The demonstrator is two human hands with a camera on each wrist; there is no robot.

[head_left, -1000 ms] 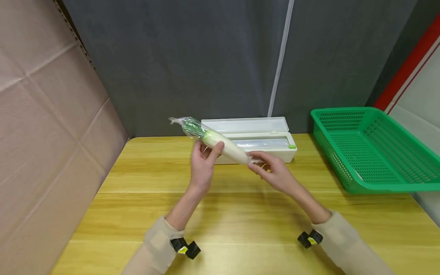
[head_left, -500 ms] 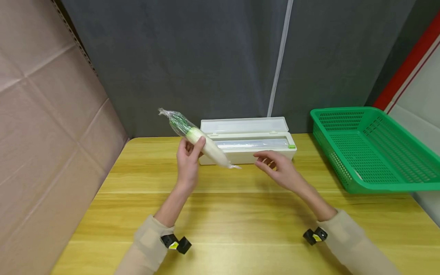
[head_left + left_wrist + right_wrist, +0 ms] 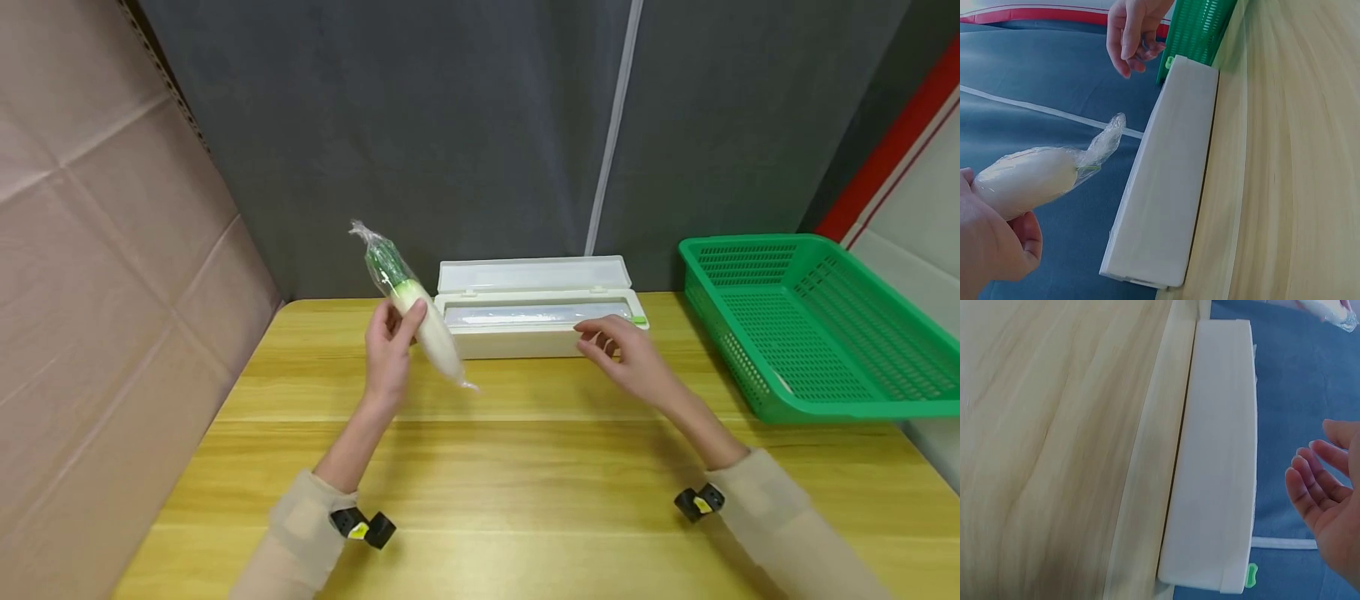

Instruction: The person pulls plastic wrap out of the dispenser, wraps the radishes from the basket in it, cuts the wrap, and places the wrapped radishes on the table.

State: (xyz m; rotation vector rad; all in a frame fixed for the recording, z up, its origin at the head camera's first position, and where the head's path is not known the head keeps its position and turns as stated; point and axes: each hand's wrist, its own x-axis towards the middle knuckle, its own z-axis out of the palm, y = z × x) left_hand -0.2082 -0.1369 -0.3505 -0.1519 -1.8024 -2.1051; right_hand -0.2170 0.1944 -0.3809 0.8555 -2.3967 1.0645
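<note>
A white radish (image 3: 427, 332) with a green top, wrapped in clear plastic film with both ends twisted, is held above the table in my left hand (image 3: 390, 346). Thumb and fingers grip it round the middle, and its leafy end points up and left. In the left wrist view the radish's (image 3: 1029, 178) lower end and twisted film tail show plainly. My right hand (image 3: 628, 357) hovers at the right end of a white cling film box (image 3: 525, 343), fingers loosely curled with nothing in them. The box's lid (image 3: 534, 273) stands raised, and a film roll (image 3: 536, 315) lies inside.
A green plastic basket (image 3: 787, 408) stands on the right side of the wooden table (image 3: 510, 483). A dark grey curtain (image 3: 420, 125) hangs behind the table, and a pale cloth wall (image 3: 112, 333) rises at the left. A green slider (image 3: 639, 320) sits at the box's right end.
My right hand has let go of the radish's twisted lower end and moved right. The left hand has carried the radish left, turning it more upright and uncovering the box's left part.
</note>
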